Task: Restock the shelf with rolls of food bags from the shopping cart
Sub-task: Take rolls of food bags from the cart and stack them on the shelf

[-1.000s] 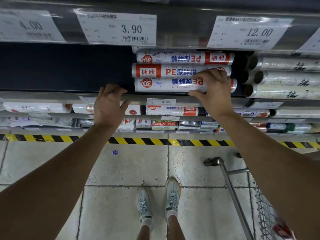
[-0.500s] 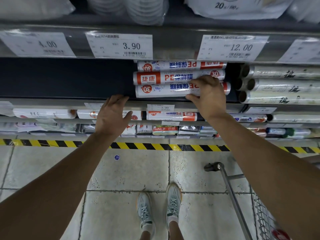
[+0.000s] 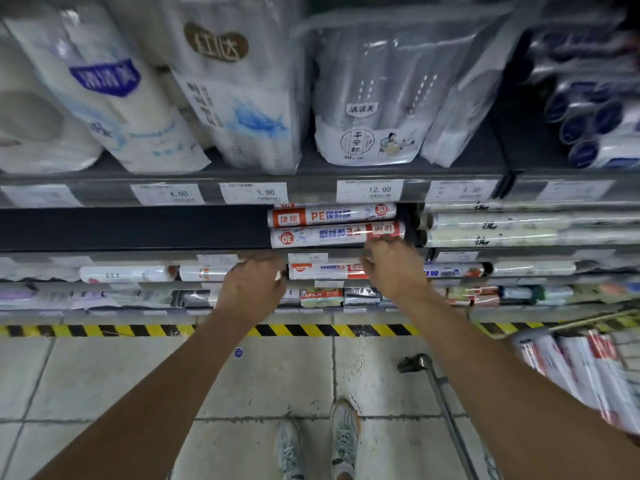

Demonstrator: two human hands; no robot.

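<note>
Partway: shelved rolls (image 3: pixel 334 225) at 12 o'clock; cart rolls (image 3: pixel 588 372) at 4 o'clock remain. Left hand (image 3: pixel 252 285), right hand (image 3: pixel 394 268): fingers loosely curled, empty.

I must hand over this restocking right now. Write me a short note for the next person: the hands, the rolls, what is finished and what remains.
Hands: the left hand is at the shelf edge and holds no roll. The right hand has its fingertips at the right end of the lowest roll; blur hides whether it grips.
Done: the red-and-white stack lies on the shelf under the 3.90 tag.
Left: the spare rolls lie in the shopping cart on the right. The dark shelf space left of the stack can probably take them.
</note>
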